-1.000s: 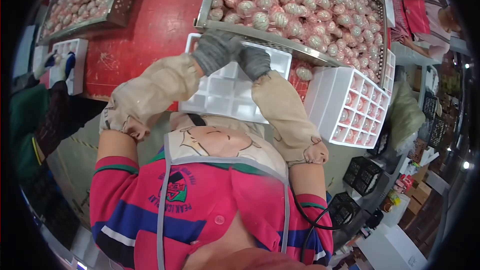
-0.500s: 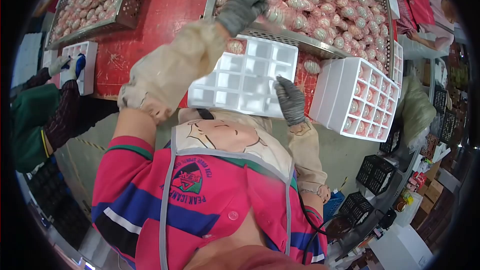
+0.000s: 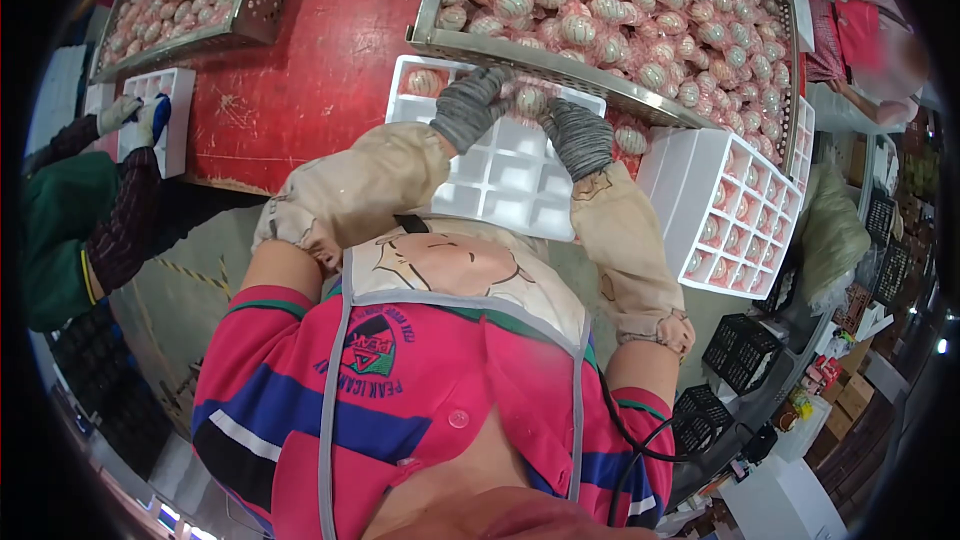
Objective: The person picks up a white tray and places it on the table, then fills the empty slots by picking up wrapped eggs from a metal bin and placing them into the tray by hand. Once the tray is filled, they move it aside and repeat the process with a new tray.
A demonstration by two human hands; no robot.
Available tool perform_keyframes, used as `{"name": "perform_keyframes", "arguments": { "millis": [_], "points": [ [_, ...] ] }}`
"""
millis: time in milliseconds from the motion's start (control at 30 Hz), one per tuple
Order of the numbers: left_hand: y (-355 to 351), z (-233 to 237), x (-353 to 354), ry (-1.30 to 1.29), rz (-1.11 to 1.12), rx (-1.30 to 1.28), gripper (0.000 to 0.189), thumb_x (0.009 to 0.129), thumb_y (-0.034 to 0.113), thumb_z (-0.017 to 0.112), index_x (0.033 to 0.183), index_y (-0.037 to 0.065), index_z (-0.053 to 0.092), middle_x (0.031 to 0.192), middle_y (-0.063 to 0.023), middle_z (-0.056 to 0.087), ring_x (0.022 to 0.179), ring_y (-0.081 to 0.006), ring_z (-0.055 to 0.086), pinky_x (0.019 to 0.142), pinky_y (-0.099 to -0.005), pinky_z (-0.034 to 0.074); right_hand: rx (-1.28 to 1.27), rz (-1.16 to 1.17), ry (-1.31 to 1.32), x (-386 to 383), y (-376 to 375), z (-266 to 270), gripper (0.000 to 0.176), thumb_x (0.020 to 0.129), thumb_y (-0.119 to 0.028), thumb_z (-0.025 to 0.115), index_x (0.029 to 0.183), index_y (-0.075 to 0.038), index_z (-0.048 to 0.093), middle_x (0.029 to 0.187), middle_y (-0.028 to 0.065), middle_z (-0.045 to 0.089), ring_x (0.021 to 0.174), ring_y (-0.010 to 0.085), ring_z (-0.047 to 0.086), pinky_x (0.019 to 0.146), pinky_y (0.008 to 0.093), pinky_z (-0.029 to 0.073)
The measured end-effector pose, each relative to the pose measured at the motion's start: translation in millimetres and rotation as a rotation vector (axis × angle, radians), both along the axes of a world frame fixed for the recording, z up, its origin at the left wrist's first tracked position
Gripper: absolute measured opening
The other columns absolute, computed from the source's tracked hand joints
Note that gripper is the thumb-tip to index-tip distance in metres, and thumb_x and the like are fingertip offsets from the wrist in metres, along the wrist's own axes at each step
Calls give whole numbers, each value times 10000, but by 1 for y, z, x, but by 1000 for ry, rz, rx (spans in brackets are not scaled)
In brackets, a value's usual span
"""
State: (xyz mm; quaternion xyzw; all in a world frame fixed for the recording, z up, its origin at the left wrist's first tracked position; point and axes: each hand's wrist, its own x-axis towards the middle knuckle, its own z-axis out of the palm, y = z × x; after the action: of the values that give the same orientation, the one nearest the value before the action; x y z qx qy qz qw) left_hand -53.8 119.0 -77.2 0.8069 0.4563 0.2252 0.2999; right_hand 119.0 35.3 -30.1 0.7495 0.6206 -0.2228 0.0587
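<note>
A white foam tray (image 3: 510, 173) with square compartments lies at the table's edge in front of me. One egg in clear and pink wrapping (image 3: 424, 82) sits in its far left compartment. Over the tray's far row, a second wrapped egg (image 3: 530, 101) is between my two gloved hands. My left hand (image 3: 470, 107) grips it from the left, fingers bent. From the right, the closed fingers of my right hand (image 3: 580, 137) press against the same egg. Whether it touches the tray floor is hidden.
Beyond the tray stands a perforated metal bin (image 3: 560, 58) heaped with wrapped eggs. Filled foam trays (image 3: 690, 175) stand on edge at right, beside a loose wrapped egg (image 3: 630, 139). A second bin (image 3: 185, 50) and a co-worker's gloved hands (image 3: 140, 120) are at left.
My left hand has come back from the metal bin to the tray with a wrapped egg. My right hand has moved up from the tray's near right side to meet it.
</note>
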Motion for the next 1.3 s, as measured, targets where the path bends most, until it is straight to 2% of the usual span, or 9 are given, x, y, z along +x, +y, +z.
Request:
{"name": "perform_keyframes", "arguments": {
  "millis": [133, 200, 600, 633, 733, 900, 1000, 1200, 1300],
  "points": [
    [6, 3, -3, 179, -291, 32, 298, 751, 291, 675, 1006, 139, 643, 950, -108, 636, 844, -314, 601, 748, -421, 478, -91, -54, -6, 0, 9, -12, 339, 869, -379, 506, 1016, -84, 584, 933, 181, 634, 895, 303, 617, 747, 449, 481],
    [21, -4, 8, 250, -371, 60, 310, 741, 318, 674, 992, 137, 651, 943, -118, 639, 852, -315, 602, 755, -435, 472, 441, 154, -102, 9, 16, -38, 415, 837, -399, 571, 1103, -81, 592, 1061, 157, 606, 1018, 328, 554, 886, 455, 416],
    [21, -34, 39, 376, -178, 272, 326, 764, 237, 608, 1057, 96, 619, 1032, -169, 625, 935, -346, 594, 839, -431, 466, 318, -11, -76, 11, 43, -90, 287, 875, -278, 462, 1057, -110, 609, 1037, 156, 619, 1000, 320, 575, 929, 464, 387],
    [26, 5, 39, 475, -260, -77, 313, 777, 232, 585, 1057, 96, 614, 1046, -178, 620, 921, -343, 595, 841, -420, 463, 186, 30, -114, 11, 46, -90, 281, 873, -275, 464, 1053, -118, 613, 1037, 159, 619, 1002, 318, 575, 923, 465, 394],
    [21, 0, 39, 99, -73, 510, 288, 781, 241, 578, 1034, 109, 621, 1053, -177, 619, 897, -331, 600, 826, -414, 469, 180, -52, 70, -1, 50, -33, 268, 864, -281, 479, 1054, -151, 616, 1021, 146, 626, 942, 320, 601, 857, 471, 441],
    [18, -38, 25, 432, -290, 156, 295, 724, 272, 633, 969, 108, 636, 1023, -143, 617, 1000, -317, 565, 868, -432, 431, 777, -102, -170, 30, 57, 58, 308, 841, -398, 548, 1031, -164, 611, 908, 155, 636, 820, 324, 627, 745, 445, 491],
    [9, 14, 11, 347, -356, 182, 288, 716, 251, 660, 969, 114, 639, 1013, -138, 622, 944, -340, 584, 830, -439, 454, 431, -43, -347, 67, 86, 31, 269, 818, -317, 558, 1025, -161, 631, 992, 158, 635, 876, 322, 622, 786, 441, 487],
    [-7, 27, -25, -121, -264, -50, 248, 825, 173, 617, 1053, 82, 643, 954, -122, 657, 902, -277, 617, 808, -348, 483, 769, -332, 564, 77, 33, 68, 173, 834, -186, 609, 958, -68, 631, 794, 112, 643, 727, 227, 615, 671, 343, 485],
    [-14, 11, -27, -211, -246, -46, 251, 833, 179, 619, 1055, 63, 633, 962, -107, 652, 866, -258, 624, 768, -333, 495, 359, -678, 1171, 74, -11, 62, 161, 831, -120, 621, 963, -27, 621, 764, 80, 629, 703, 173, 590, 650, 310, 473]
  ]
}}
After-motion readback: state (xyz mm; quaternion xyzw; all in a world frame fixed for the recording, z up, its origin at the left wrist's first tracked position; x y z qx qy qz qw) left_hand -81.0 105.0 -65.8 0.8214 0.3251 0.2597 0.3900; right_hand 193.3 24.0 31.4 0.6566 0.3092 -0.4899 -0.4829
